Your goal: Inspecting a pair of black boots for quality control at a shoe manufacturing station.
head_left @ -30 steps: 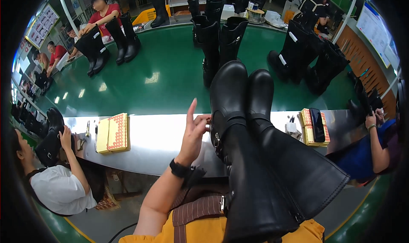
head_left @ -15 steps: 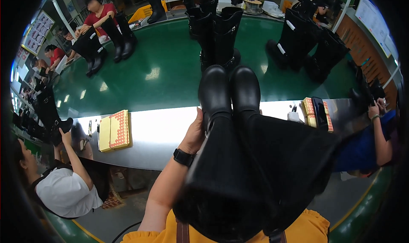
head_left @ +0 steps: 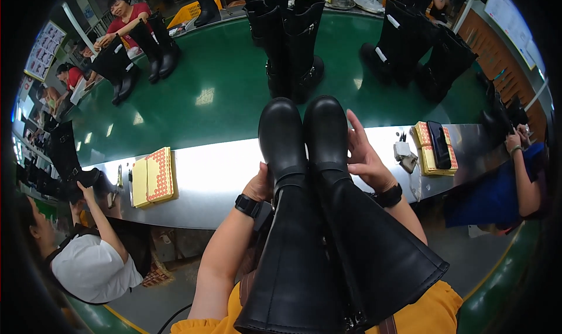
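Note:
A pair of tall black boots (head_left: 328, 217) spans the middle, rounded toes upward in the picture, wide shaft tops near my body. My left hand (head_left: 258, 185) is closed against the left boot at its ankle; the boot hides most of the fingers. Beside the right boot's foot, my right hand (head_left: 369, 158) has its fingers spread, its thumb at the ankle strap. Whether that thumb presses on the leather I cannot tell.
Past the toes, more black boots (head_left: 298, 59) stand on the green table (head_left: 193, 111). Yellow sticker sheets (head_left: 155, 176) lie left on the metal edge; a phone (head_left: 439, 144) rests on another stack at right. Co-workers handle boots at both sides.
The boots have shifted left and the shafts have swung round, their tops now closer together. My right hand, hidden before, has come into sight beside the right boot.

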A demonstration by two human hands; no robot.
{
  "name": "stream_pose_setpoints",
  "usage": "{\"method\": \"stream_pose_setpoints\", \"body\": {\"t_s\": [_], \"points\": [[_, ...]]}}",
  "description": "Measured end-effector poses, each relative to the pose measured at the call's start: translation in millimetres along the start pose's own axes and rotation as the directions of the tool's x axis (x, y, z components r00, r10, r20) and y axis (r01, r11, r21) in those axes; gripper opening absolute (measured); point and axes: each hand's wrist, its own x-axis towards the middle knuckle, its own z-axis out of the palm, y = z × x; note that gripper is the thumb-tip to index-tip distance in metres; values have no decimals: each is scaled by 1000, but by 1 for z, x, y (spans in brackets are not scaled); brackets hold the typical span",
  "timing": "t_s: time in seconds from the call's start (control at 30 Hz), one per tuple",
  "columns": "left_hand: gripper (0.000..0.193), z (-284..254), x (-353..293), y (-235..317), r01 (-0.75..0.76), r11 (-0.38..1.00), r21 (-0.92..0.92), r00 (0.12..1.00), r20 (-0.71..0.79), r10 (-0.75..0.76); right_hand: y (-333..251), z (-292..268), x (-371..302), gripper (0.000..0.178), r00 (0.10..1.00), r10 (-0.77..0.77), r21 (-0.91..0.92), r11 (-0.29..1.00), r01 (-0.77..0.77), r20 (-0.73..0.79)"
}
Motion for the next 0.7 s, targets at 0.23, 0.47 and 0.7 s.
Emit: {"method": "stream_pose_setpoints", "body": {"t_s": [0.23,0.47,0.7], "points": [[92,-10,7,-15,1,1000,-28,991,130,3,-66,47,44,82,928,-13,-905,225,-360,-373],[101,-4,1,-8,-33,999,2,999,37,33,-79,34,49,83,959,268,-789,568,-233,-90],[100,-6,2,-3,13,1000,-28,999,47,-12,-68,31,48,87,966,168,-879,408,-247,-194]]}}
